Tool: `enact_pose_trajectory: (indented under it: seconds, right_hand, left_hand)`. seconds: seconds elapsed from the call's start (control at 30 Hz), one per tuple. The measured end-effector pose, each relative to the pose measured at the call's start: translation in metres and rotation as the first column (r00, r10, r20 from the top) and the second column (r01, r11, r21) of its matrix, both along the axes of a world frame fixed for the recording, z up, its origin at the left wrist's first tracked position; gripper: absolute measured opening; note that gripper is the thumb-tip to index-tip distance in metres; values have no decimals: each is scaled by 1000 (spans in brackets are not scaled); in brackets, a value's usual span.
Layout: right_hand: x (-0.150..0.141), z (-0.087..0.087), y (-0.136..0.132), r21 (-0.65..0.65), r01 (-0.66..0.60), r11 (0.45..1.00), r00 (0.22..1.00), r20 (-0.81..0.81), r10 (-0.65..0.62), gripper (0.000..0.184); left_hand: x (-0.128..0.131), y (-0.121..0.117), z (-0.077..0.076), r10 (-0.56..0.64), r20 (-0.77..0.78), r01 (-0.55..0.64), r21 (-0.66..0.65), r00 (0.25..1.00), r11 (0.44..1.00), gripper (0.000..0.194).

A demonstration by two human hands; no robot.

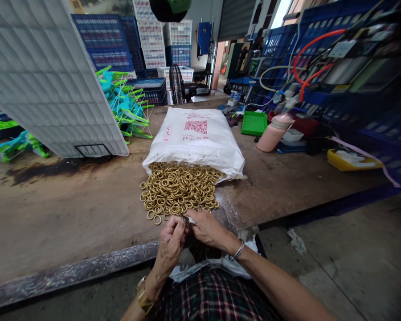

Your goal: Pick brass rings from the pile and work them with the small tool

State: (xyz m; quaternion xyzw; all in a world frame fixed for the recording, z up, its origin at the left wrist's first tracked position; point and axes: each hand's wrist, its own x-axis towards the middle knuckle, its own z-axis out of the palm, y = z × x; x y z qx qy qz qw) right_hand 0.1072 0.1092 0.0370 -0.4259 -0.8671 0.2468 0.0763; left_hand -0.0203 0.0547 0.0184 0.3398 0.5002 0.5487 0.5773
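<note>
Many brass-coloured rings (180, 187) spill in a heap from the open mouth of a white sack (200, 140) printed with a red code. At the near edge of the heap, my left hand (173, 236) is closed, thumb and fingers pinched together. My right hand (210, 229) is closed beside it, and the fingertips of both nearly meet. A small pale piece with a dark end (189, 220) shows at the right fingertips; its kind is unclear. Whatever the left fingers pinch is hidden. Below the hands, white sheeting (235, 263) lies over the lap.
A white padded panel (63, 80) stands at the left of the wooden table (87, 209), near green and turquoise plastic items (128, 107). To the right are a green tray (254, 123), a pink bottle (274, 133) and a yellow tray (350, 160). A fan (177, 84) stands behind.
</note>
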Motion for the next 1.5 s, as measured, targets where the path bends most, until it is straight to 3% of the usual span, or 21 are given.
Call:
enact_pose_trajectory:
  seconds: [0.13, 0.27, 0.37, 0.47, 0.6, 0.77, 0.9, 1.0, 1.07, 1.2, 1.37, 1.5]
  right_hand:
    - [-3, -7, -1, 44, 32, 999, 999, 36, -34, 19]
    - [-4, -20, 2, 75, 96, 993, 993, 67, -101, 18]
    - [-8, -24, 6, 119, 165, 979, 986, -10, -165, 19]
    - [-18, -21, 7, 154, 177, 972, 984, -57, -170, 22]
    - [-33, -15, 5, 184, 78, 980, 996, 16, -82, 28]
    - [-39, -15, 4, 199, 90, 976, 990, 85, -108, 22]
    - [-33, -22, 10, 200, 137, 970, 990, -7, -138, 23]
    - [-28, -25, 18, 115, 203, 972, 967, -180, -180, 17]
    - [-24, -22, 24, -18, 243, 970, 913, -333, -235, 12]
    - [-13, -8, 30, -333, 119, 936, 773, -560, -297, 22]
    - [-4, -3, 26, -444, 7, 896, 751, -589, -298, 16]
    - [-3, -10, 22, -510, -28, 860, 741, -588, -325, 14]
  left_hand:
    - [0, -11, 2, 1, 41, 1, -42, 999, 999, 39]
    - [-2, -23, 17, -11, 163, 14, -22, 987, 1000, 36]
    - [-8, -22, 23, 98, 316, -71, -97, 944, 993, 33]
    - [-17, -15, 19, 212, 408, -153, -172, 888, 973, 29]
    - [-28, -12, 10, 284, 498, -178, -251, 819, 952, 22]
    - [-38, -11, 1, 290, 587, -151, -274, 756, 950, 23]
    - [-39, -6, -4, 305, 587, -144, -306, 750, 941, 13]
    - [-35, -1, -5, 342, 501, -176, -349, 795, 921, 15]
    - [-30, 3, -3, 329, 443, -189, -331, 834, 924, 22]
    - [-22, 9, 1, 249, 305, -200, -184, 919, 962, 36]
    - [-12, 16, 0, 168, 57, -164, -73, 984, 984, 41]
    - [-7, 20, 0, 109, 11, -108, -89, 994, 990, 40]
